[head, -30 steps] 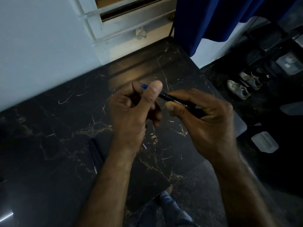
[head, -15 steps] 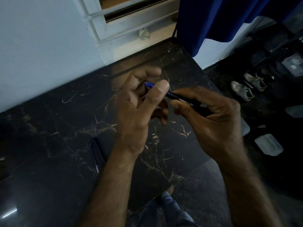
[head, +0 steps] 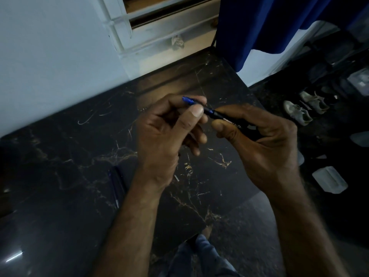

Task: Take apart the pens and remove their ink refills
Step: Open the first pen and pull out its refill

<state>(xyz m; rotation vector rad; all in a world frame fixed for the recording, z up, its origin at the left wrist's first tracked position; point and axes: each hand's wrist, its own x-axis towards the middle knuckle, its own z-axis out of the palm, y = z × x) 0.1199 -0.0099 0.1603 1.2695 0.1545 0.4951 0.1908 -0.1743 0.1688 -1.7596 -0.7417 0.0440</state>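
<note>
A black pen (head: 223,116) with a blue end points to ten o'clock. A dark blue pen (head: 116,184) lies flat at eight o'clock.

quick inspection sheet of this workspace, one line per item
surface: dark marble table, gold veins, glossy.
job's things: black pen with blue end held above the table by both hands; second pen lies on the table left of the left forearm.
clutter: small pale bit on the table, too small to identify.
grippers: left hand pinches the pen's blue end; right hand grips its black barrel.
cables: nothing seen.
surroundings: white wall, window frame, blue curtain; shoes and clear plastic box on the floor at right.
</note>
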